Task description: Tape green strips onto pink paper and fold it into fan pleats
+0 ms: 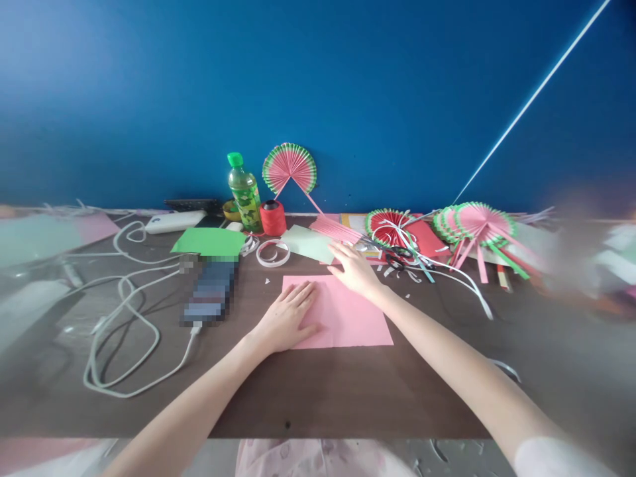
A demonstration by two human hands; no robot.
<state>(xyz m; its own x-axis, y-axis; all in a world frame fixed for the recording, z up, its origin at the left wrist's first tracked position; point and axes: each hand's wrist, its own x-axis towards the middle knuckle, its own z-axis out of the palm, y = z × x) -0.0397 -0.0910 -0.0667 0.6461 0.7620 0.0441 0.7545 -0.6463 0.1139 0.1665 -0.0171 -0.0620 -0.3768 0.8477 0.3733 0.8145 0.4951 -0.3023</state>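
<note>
A pink sheet of paper lies flat on the dark wooden table in front of me. My left hand rests palm down on the sheet's left part, fingers stretched out. My right hand lies at the sheet's far edge, fingers spread and pointing toward a pale green sheet and a folded pink paper strip. Neither hand holds anything.
A phone on a white cable lies left of the sheet. Behind are a green sheet, tape roll, red thread spool, green bottle, scissors and several pink-and-green paper fans.
</note>
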